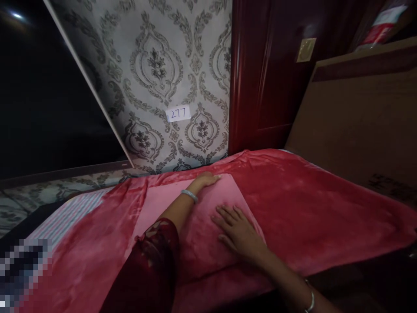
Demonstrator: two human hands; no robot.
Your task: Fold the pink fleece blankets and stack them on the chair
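Note:
A pink piece of cloth (pixel 166 196), roughly four-sided, lies on a plush red blanket (pixel 293 200). My left hand (pixel 206 179), with a bracelet at the wrist, rests at the far edge of the pink cloth. Its fingers point to the right and look stretched out, though some are hidden under the hand. Nearer to me, my right hand (pixel 241 234) lies flat on the cloth close to its right edge, fingers spread. Neither hand is seen to hold anything. My left forearm covers part of the cloth.
Striped fabric (pixel 71 217) shows beneath the blanket at the left. A large dark screen (pixel 58 95) stands at the back left, before a patterned wall (pixel 156 65) with a paper label (pixel 178 113) reading 277. A big cardboard box (pixel 358 117) borders the right side.

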